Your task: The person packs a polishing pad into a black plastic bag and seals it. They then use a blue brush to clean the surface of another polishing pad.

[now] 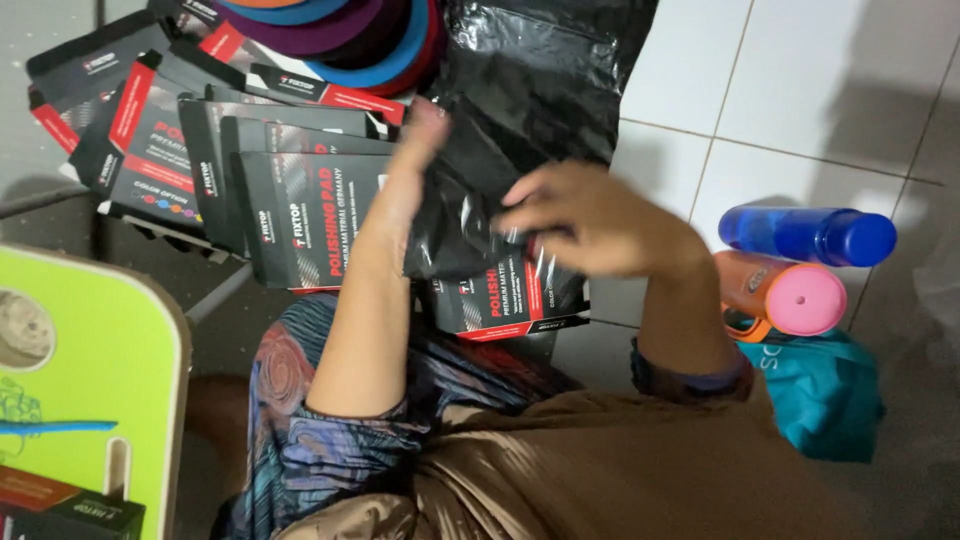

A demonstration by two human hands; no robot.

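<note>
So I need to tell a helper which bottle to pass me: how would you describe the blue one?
Look to the white tiled floor on the person's right side, past the right hand. Two bottles lie there above a teal bag. The blue bottle is the farther one, see-through blue all over, while the orange bottle nearer the bag has a pink cap.

Head-worn view, steeply downward, close over lap
</note>
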